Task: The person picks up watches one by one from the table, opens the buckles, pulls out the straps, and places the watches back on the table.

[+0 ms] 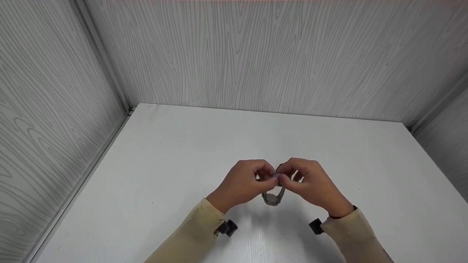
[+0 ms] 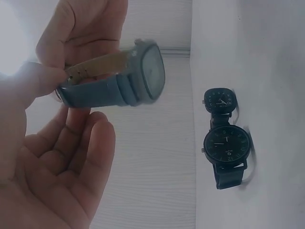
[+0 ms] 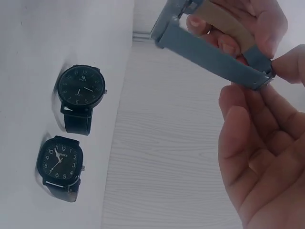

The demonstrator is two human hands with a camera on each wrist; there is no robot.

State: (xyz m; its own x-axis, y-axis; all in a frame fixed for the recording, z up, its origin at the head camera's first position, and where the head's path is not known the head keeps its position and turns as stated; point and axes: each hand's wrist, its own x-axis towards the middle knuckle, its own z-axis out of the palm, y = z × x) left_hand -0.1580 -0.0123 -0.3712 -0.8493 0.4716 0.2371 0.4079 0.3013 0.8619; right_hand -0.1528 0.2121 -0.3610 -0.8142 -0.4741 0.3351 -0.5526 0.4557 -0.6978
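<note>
A blue-grey watch [image 1: 271, 199] [image 2: 100, 93] [image 3: 209, 53] hangs face down from both hands, above the table, its strap bent into a loop with a tan inner side. The left hand [image 1: 245, 183] [image 2: 52, 176] pinches the strap's end between thumb and fingers. Opposite it, the right hand [image 1: 310, 182] [image 3: 271, 167] pinches the same spot by the metal buckle [image 3: 268, 81]. Fingertips of the two hands meet there, partly hiding the buckle and strap tip. In both wrist views the lower fingers are loosely bent.
Two dark watches lie side by side on the white table [image 1: 182, 146] in the wrist views: a round one [image 2: 227, 147] [image 3: 81, 87] and a squarish one [image 2: 219, 101] [image 3: 60, 161]. Grey wood-patterned panels [image 1: 237, 54] stand at the table's back and sides.
</note>
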